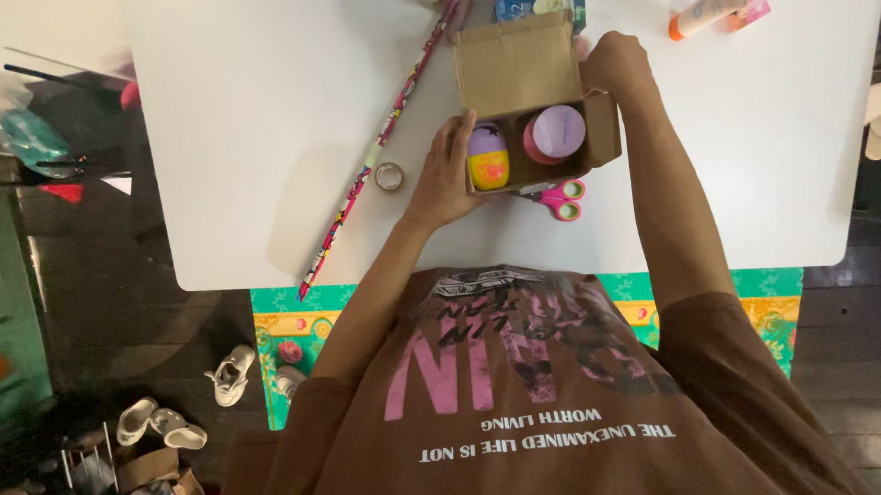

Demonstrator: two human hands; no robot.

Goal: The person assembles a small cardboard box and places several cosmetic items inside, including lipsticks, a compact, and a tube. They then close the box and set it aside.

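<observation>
Both hands, left hand (449, 168) and right hand (616, 64), grip one cardboard box (533, 100) holding two jars (554, 134). One pair of scissors (561, 199) lies half hidden under it.

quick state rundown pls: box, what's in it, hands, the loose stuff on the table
cardboard box: open, flap up, on the white table
purple jar: in the box, lid on
purple and yellow container: in the box, beside the jar
left hand: on the box's left side
right hand: at its right rear corner
scissors: flat, partly under the box
tape roll: flat, untouched
wrapping paper roll: rolled up, lying diagonally
</observation>
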